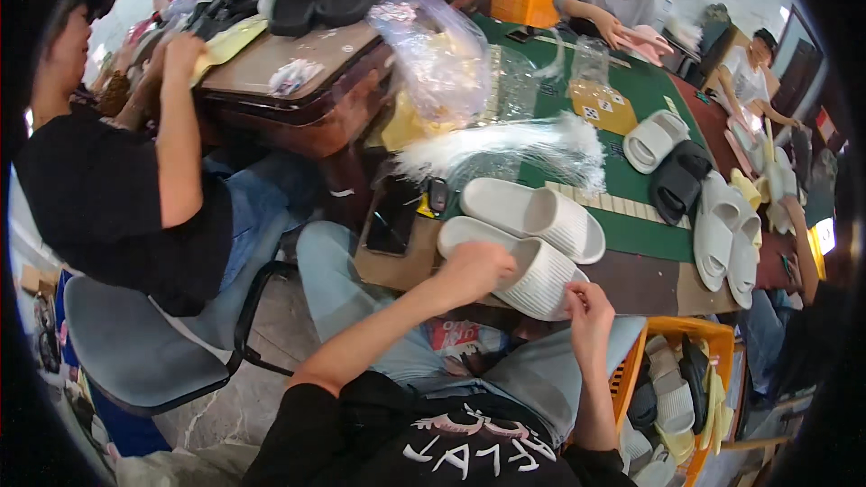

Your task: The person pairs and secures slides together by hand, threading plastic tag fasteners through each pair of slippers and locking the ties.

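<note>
White foam slide sitting at the near table edge, second slide just behind. Left hand clamped over the heel end, right hand pinching at the strap rim on the toe side. Could easily tip off into the lap if that pinch slips. Orange basket of slides right below, so might get mixed in.

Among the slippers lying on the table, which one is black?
The black slipper at the table's right side, between a white slipper above it and white ones to its right. The two near the hands are white.
</note>
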### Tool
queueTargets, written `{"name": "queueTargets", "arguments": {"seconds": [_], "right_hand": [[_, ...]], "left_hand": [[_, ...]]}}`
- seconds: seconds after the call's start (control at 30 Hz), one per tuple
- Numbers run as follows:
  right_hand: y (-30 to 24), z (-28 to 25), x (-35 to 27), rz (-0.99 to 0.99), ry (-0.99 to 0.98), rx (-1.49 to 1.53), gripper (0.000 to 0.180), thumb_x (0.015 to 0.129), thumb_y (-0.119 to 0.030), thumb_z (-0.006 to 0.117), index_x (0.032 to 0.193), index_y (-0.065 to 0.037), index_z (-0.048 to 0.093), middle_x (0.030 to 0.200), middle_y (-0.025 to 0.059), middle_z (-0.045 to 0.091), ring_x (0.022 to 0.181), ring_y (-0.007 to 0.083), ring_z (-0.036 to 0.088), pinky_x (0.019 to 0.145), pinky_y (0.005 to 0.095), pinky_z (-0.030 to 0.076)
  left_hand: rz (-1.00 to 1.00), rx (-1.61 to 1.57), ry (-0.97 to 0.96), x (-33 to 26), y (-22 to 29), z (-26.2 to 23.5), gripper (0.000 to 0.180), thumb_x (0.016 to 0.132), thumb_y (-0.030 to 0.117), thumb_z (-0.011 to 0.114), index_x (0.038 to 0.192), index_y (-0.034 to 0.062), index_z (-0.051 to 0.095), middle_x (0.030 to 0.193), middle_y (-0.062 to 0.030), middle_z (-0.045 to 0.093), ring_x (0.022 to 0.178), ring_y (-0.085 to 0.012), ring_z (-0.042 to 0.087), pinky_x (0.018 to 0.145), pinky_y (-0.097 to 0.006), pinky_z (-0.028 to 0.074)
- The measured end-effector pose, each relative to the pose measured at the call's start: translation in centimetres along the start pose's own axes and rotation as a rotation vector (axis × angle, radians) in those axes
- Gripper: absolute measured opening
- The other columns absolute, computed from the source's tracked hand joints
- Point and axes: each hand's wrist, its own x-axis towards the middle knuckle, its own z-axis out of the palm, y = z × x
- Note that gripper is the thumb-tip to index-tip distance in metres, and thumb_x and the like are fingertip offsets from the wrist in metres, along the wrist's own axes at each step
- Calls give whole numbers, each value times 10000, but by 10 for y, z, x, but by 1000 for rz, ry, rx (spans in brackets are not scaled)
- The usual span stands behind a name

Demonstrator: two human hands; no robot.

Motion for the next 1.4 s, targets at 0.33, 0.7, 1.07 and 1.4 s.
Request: {"name": "queueTargets", "arguments": {"seconds": [0.33,0.7,1.07,1.4], "right_hand": [[19,5,5,5,-81,-196,265,724,74,554,973,5,615,727,171,603,650,236,611,608,335,471],[7,-33,16,117,-268,21,138,718,40,578,803,37,687,607,57,641,514,89,562,455,225,442],[20,-7,27,263,-105,329,166,844,-37,558,935,51,666,657,73,644,538,100,593,440,206,437],[24,-8,31,126,203,552,149,924,-127,483,830,-20,526,817,58,617,755,105,576,716,234,465]], "left_hand": [[-104,-419,-251,39,0,29,226,620,62,592,833,48,667,807,-210,633,787,-373,614,675,-438,468],[-42,-206,-306,20,-3,-15,165,753,181,631,850,61,690,726,-145,650,656,-245,639,609,-356,477],[-49,-1955,10,-16,-57,-63,283,858,71,572,1131,-3,553,974,-91,639,844,-167,630,710,-289,524],[-179,-1671,457,8,-60,-82,133,898,192,550,897,60,563,763,-8,526,738,-140,528,747,-284,494]]}}
